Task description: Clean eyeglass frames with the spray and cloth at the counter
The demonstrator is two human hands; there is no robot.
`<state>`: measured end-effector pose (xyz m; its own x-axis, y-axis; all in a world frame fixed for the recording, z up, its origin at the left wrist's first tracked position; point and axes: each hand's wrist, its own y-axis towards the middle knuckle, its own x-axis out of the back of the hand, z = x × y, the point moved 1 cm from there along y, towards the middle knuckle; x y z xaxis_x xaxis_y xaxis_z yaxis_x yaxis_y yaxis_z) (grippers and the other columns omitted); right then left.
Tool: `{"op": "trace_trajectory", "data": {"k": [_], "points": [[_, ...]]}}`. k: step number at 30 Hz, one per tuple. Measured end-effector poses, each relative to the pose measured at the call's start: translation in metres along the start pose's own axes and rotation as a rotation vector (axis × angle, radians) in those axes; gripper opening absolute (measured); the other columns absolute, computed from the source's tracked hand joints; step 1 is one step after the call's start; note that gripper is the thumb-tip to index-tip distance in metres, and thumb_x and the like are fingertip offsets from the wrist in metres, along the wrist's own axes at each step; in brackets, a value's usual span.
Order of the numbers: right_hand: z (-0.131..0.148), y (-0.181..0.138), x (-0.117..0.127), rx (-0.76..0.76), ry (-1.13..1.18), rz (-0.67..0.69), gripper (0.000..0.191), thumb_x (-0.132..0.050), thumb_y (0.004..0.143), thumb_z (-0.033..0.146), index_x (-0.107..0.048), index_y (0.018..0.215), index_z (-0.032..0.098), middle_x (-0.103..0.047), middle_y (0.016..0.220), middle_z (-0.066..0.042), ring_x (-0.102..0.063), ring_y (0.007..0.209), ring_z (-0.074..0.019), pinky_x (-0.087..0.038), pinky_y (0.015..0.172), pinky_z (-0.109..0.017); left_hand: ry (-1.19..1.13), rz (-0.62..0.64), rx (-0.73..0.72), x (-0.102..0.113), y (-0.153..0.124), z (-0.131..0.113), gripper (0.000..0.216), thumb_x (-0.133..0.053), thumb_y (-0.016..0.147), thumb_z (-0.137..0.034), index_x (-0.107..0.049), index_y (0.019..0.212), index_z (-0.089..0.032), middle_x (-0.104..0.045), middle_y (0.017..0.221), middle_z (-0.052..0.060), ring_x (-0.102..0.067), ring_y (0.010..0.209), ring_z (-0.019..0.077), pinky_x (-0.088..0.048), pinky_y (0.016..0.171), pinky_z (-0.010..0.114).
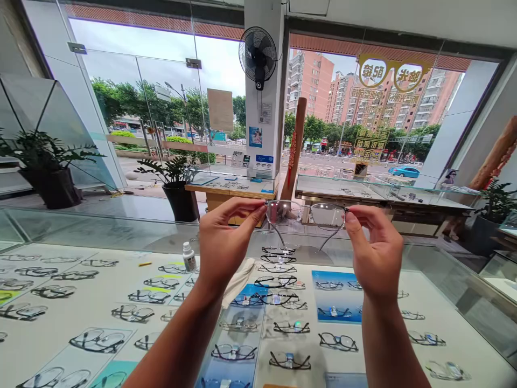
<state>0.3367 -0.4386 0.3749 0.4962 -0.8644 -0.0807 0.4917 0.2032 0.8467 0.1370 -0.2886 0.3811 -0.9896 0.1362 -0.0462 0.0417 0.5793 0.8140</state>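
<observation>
A pair of eyeglasses point(285, 211) with a thin, light frame is held up at the middle of the view, above the glass display case. My left hand point(228, 237) pinches its left hinge corner between thumb and fingers. At the opposite corner, my right hand point(375, 245) grips the frame the same way. Both temples hang down and angle inward below the lenses. Under the hands, several folded eyeglasses point(276, 282) lie in a column on the case. A small white bottle point(189, 257) stands left of my left wrist, and a pale cloth point(239, 281) lies partly behind that wrist.
Rows of eyeglasses point(97, 340) fill the display case, some on blue cards point(337, 298). Beyond it stand a potted plant point(180, 196), a wooden counter point(231, 188) and a leaning wooden pole point(297, 145). A black fan point(258, 54) hangs on the pillar between the windows.
</observation>
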Motion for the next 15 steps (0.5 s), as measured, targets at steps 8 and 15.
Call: {"op": "trace_trajectory", "data": {"k": [8, 15], "points": [[-0.003, 0.001, 0.001, 0.018, -0.02, 0.0, 0.012, -0.073, 0.098, 0.032, -0.079, 0.103, 0.023, -0.074, 0.096, -0.003, -0.066, 0.089, -0.021, -0.052, 0.082, -0.038, -0.014, -0.022, -0.035, 0.0, -0.002, -0.004, 0.009, -0.087, 0.086, -0.029, -0.086, 0.095, -0.029, -0.082, 0.09, 0.002, -0.071, 0.081, 0.0164, -0.056, 0.076, 0.033], [-0.008, 0.003, 0.001, 0.011, -0.039, -0.002, 0.013, -0.072, 0.098, 0.033, -0.079, 0.102, 0.024, -0.075, 0.096, -0.003, -0.068, 0.089, -0.0215, -0.052, 0.081, -0.038, -0.023, -0.029, -0.091, -0.001, -0.006, -0.012, 0.01, -0.085, 0.088, -0.028, -0.085, 0.098, -0.028, -0.078, 0.087, 0.002, -0.068, 0.079, 0.017, -0.056, 0.075, 0.035]]}}
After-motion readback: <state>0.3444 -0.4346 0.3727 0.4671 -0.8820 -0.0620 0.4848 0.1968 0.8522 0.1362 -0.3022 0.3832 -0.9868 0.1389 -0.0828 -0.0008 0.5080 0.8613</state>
